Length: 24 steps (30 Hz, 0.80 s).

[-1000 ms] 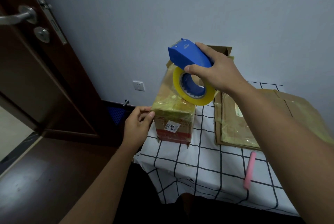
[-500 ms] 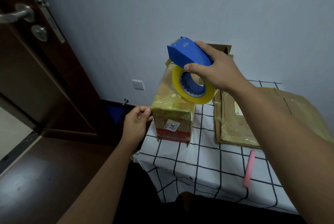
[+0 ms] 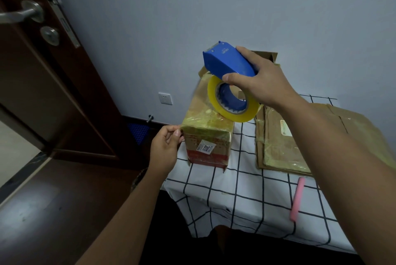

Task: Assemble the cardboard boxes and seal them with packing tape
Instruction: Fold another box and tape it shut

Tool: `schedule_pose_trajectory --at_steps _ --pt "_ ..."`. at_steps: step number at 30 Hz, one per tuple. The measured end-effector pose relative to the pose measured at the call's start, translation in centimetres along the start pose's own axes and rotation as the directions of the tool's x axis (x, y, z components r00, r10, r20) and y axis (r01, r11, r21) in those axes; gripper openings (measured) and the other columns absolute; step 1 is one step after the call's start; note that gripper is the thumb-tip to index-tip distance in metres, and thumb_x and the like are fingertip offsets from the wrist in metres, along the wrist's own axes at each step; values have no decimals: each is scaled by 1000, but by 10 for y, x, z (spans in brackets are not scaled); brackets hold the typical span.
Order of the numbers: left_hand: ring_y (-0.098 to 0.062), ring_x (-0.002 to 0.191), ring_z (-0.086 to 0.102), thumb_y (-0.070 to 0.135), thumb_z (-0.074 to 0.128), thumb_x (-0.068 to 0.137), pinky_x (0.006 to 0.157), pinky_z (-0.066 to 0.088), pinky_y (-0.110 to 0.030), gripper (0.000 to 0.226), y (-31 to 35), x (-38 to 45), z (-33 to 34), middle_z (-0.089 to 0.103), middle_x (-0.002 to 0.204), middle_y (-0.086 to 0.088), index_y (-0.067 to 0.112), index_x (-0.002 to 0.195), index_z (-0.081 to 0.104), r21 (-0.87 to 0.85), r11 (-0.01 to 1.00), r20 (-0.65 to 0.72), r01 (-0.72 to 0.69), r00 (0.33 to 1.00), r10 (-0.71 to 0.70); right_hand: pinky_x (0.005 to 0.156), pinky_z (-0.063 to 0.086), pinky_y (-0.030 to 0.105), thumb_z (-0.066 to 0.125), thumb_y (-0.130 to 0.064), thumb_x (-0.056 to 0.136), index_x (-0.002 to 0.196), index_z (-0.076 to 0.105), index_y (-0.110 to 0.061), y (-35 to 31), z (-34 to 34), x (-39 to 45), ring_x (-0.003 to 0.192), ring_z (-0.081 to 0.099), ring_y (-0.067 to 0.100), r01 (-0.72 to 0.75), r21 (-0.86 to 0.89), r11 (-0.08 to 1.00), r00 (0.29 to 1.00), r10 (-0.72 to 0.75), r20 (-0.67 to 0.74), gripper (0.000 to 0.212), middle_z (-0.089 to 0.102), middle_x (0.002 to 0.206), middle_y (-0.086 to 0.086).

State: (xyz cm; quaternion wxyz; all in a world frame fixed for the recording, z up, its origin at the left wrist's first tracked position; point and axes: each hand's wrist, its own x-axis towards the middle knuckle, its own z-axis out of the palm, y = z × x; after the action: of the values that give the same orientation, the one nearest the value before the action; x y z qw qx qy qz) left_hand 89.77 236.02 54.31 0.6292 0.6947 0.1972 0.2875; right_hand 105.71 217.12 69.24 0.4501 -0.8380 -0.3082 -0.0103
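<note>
A small cardboard box (image 3: 206, 144), wrapped in yellowish tape and bearing a white label, stands at the table's left corner. My right hand (image 3: 262, 78) grips a blue tape dispenser (image 3: 227, 62) above the box's far end; its yellow tape roll (image 3: 232, 102) hangs below. A stretch of tape runs down over the box top. My left hand (image 3: 166, 147) pinches the tape end at the box's upper left front corner.
Flattened cardboard boxes (image 3: 285, 140) lie on the right of the checked tablecloth (image 3: 246, 196). A pink utility knife (image 3: 297, 198) lies near the front right. A dark wooden door (image 3: 38, 67) stands open at the left, with a wall socket (image 3: 165, 98) behind.
My left hand's fingers have closed in against the box's front left corner. The dispenser has held almost the same place above the box.
</note>
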Motion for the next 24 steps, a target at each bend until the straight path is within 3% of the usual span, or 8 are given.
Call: schedule_pose_trajectory --at_steps 4,9,12,17,21,24 --pt "-14 104 67 4 52 99 89 54 -25 18 0 -5 1 68 110 -9 11 114 58 -37 999 -33 4 999 -5 87 41 25 69 -59 80 148 37 -41 0 0 0 114 53 15 10 -13 1000 1000 -10 6 77 51 136 -12" --pt "-17 96 69 5 54 98 83 54 -23 10 4 -10 11 70 100 -12 11 95 61 -21 1000 -130 15 991 -17 88 42 26 70 -59 79 148 37 -42 0 0 0 115 54 14 2 9 1000 1000 -2 2 78 51 135 -13" --pt "-11 92 68 6 50 100 80 54 -20 12 8 -8 14 69 98 -8 7 101 61 -32 999 -151 26 988 -31 91 46 28 70 -60 77 147 38 -43 0 1 -1 116 55 14 -1 23 1000 1000 1 6 79 52 135 -13" --pt "-2 82 66 11 53 100 75 55 -19 14 15 -2 17 68 93 -4 15 112 57 -7 999 -187 34 982 -35 93 46 30 71 -60 77 147 38 -43 1 1 1 116 54 13 -5 28 1000 1000 5 2 79 52 136 -14" --pt "5 74 63 13 54 99 79 56 -32 13 16 -10 25 69 89 4 12 105 65 93 995 -263 28 965 -2 93 50 34 69 -66 73 145 38 -47 2 2 3 114 57 15 -6 14 1000 1000 5 13 80 54 134 -13" --pt "-3 95 65 19 58 97 89 55 -34 25 9 -25 35 68 105 -1 15 121 61 114 993 -224 6 974 20 95 50 36 69 -64 75 146 37 -46 1 2 2 114 56 15 -14 2 1000 1000 14 3 79 53 135 -12"
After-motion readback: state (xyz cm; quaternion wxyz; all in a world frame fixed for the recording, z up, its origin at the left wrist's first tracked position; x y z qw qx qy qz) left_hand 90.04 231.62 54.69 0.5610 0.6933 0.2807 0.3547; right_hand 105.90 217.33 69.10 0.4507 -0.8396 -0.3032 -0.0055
